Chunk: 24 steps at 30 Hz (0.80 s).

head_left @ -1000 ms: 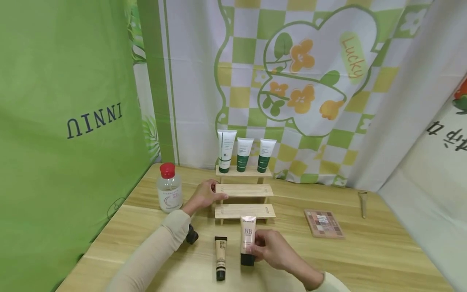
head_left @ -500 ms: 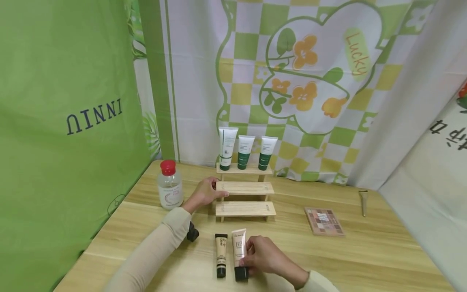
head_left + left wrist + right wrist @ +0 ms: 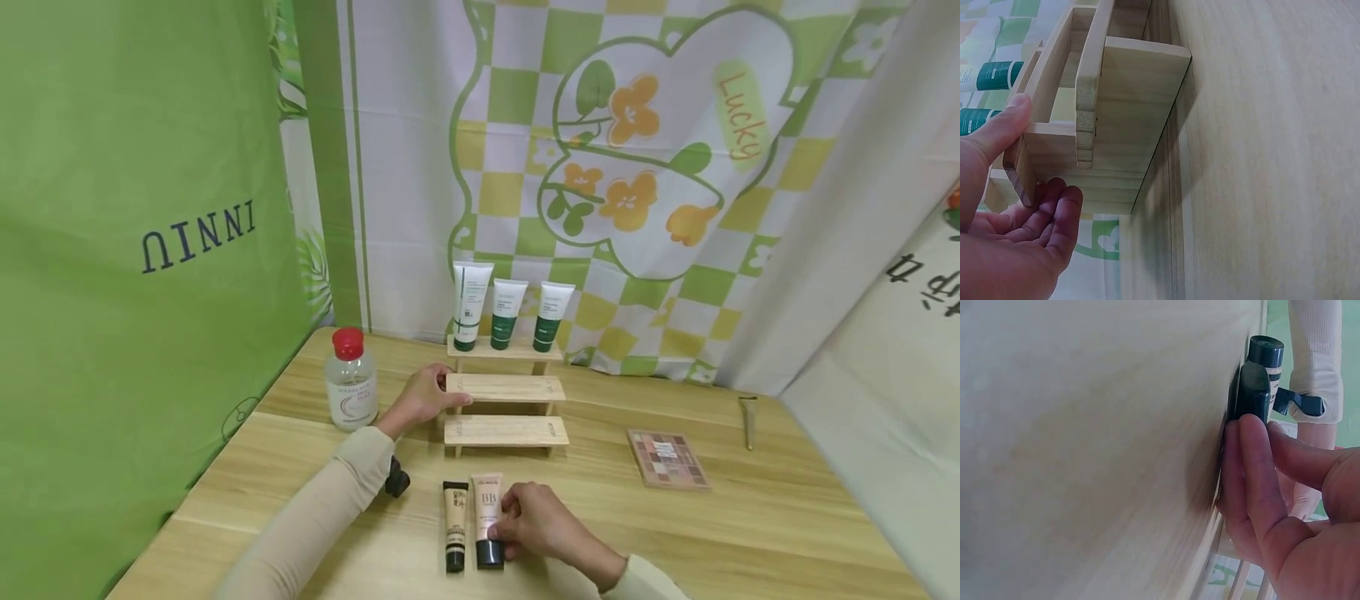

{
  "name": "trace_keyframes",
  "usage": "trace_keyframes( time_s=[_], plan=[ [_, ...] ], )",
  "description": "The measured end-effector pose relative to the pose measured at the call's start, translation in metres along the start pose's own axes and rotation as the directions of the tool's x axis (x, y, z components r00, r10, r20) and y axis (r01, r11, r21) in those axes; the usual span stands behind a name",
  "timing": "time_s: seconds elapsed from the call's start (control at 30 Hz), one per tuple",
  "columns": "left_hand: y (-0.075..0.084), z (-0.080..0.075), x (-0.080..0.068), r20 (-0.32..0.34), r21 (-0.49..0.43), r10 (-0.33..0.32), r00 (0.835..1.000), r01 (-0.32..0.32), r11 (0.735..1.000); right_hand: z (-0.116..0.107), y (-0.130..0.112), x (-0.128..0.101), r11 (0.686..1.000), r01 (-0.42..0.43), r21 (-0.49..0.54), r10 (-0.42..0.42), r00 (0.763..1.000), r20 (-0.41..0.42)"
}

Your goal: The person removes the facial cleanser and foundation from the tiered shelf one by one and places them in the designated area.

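My left hand (image 3: pixel 424 396) grips the left end of the middle tier of a wooden three-step display stand (image 3: pixel 506 432), thumb on top and fingers curled below; the left wrist view shows this hand (image 3: pixel 1029 206) at the plank's end. A pink BB cream tube (image 3: pixel 488 508) with a black cap lies on the table, and my right hand (image 3: pixel 542 523) pinches its right side near the cap. Close on its left lies a beige foundation tube (image 3: pixel 454 521) with black ends. In the right wrist view the BB cream's cap (image 3: pixel 1252 394) sits at my fingertips; its body is mostly hidden.
Three white-and-green tubes (image 3: pixel 504 315) stand on the top tier. A red-capped bottle (image 3: pixel 351 392) is left of the stand. An eyeshadow palette (image 3: pixel 669 459) and a small tan tool (image 3: pixel 748 423) lie to the right on the wooden table (image 3: pixel 720 542).
My right hand has brought the BB cream tube left and toward me, down beside the foundation tube, and straightened it. My left hand has stayed on the stand.
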<state>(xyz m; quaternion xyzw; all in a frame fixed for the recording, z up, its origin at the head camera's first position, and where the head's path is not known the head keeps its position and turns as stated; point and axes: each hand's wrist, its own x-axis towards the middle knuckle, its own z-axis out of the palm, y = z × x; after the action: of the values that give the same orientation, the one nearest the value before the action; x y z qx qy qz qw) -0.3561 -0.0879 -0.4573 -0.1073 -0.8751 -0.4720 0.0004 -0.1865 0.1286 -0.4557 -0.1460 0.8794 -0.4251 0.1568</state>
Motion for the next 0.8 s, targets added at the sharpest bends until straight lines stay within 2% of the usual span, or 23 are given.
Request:
trace_keyframes(
  time_s=[0.37, 0.6, 0.7, 0.8],
  plan=[
    [0.001, 0.000, -0.002, 0.008, -0.019, -0.023, 1.000, 0.023, 1.000, 0.001, 0.003, -0.001, 0.999, -0.001, 0.035, 0.000, 1.000, 0.002],
    [0.002, -0.001, -0.002, 0.006, -0.011, 0.000, 1.000, 0.000, 1.000, -0.001, 0.005, -0.002, 1.000, 0.009, 0.007, -0.009, 1.000, -0.005],
    [0.002, -0.001, -0.002, 0.006, -0.004, 0.004, 1.000, -0.004, 1.000, -0.006, 0.005, -0.002, 0.999, 0.018, -0.028, -0.019, 1.000, -0.022],
    [0.003, 0.000, -0.002, 0.009, -0.002, 0.003, 1.000, -0.003, 1.000, -0.020, 0.001, 0.002, 0.998, 0.027, -0.053, -0.030, 0.997, -0.067]
  ],
)
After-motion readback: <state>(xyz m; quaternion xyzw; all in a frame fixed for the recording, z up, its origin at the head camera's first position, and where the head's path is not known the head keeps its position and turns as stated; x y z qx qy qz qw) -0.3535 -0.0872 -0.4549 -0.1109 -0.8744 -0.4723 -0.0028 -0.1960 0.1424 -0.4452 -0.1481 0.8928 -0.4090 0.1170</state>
